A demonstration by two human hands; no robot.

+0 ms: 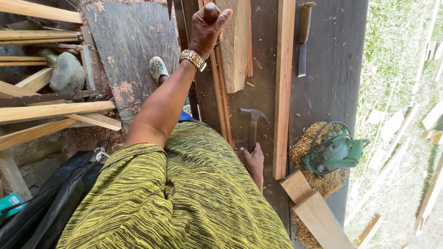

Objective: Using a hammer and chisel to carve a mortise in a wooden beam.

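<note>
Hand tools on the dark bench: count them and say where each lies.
3. A hammer held by the right hand, a knife at the top right, and a green power saw on shavings at right. The torso may hide others.

Dark, worn wooden workbench (pixel 332 55), dusted with sawdust and scored with scratches. Lying on it, lengthwise: a long pale plank (pixel 282 87) down the middle; a thicker, rough-edged board (pixel 236 44) to its left; a thin strip of wood (pixel 221 97) beside that. Near the far edge, right of the plank, a sheathed knife (pixel 302 39) with a wooden handle. Close to the near edge, a green circular saw (pixel 333 152) sitting on a heap of wood shavings (pixel 323 182). Just below, a short pale offcut (pixel 316 212) lying at an angle. Between strip and plank, a hammer (pixel 253 124) with its head pointing away.
</note>
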